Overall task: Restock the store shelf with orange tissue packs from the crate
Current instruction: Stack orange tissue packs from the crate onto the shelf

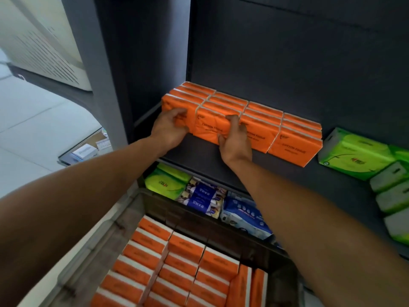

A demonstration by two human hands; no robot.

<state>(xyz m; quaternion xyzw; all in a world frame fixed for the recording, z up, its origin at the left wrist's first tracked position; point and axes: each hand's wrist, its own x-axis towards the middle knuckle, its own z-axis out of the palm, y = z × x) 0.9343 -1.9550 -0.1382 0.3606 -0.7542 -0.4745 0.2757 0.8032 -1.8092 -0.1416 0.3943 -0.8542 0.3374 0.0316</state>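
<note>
Shelf (199, 151) row partly filled; both hands (169, 129) (235, 140) grip front orange packs (212, 127); crate (221, 235), 6 o'clock, holds many more.

Daylight floods in from the upper left, washing the floor (33, 120) pale and nearly overexposed, while the dark shelf unit (287, 63) stays dim and flat. The forearms at the bottom edges are soft and stretched by wide-angle distortion. Slight blur softens print on the packs (290, 147).
</note>
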